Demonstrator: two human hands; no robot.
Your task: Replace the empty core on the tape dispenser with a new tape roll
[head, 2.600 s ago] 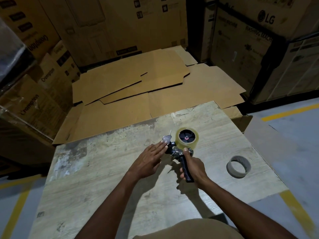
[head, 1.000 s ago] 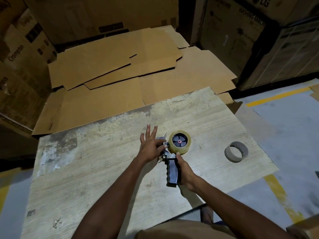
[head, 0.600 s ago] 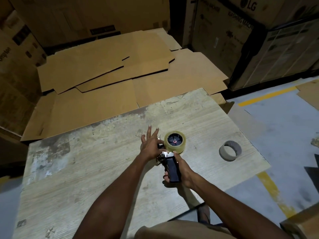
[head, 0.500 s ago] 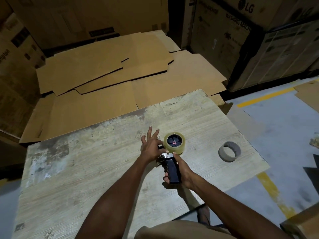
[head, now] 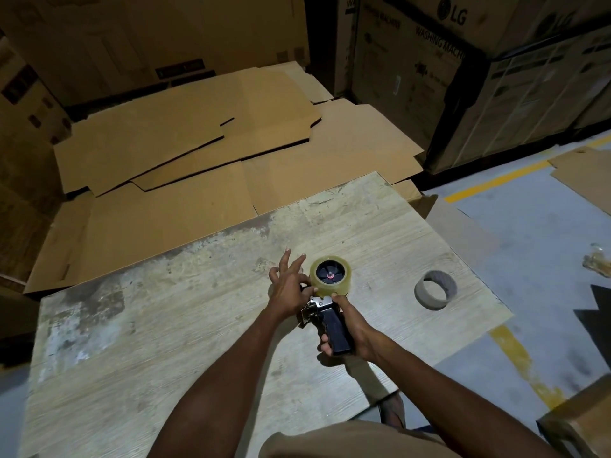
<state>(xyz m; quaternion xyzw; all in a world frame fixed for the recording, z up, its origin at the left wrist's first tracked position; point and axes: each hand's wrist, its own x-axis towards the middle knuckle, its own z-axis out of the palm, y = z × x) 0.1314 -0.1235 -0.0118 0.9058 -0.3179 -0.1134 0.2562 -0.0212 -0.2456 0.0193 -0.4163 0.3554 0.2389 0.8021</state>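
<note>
Now threading tape | right hand (head: 347,322) fingers wrapped round tape dispenser (head: 325,312) handle; new tape roll (head: 331,276) mounted | left hand (head: 289,285) fingers pinching near roller, others splayed | empty core (head: 435,290) aside on counter (head: 165,325) | next: likely feed tape end through.

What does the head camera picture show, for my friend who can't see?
A person's right hand grips a tape dispenser carrying a new tape roll above a worn table, while the left hand touches its front. An empty core lies nearby.

One tape dispenser (head: 325,317), one new tape roll (head: 331,277), one empty core (head: 435,290). Two hands: left hand (head: 288,290), right hand (head: 351,328). One table (head: 165,325).
</note>
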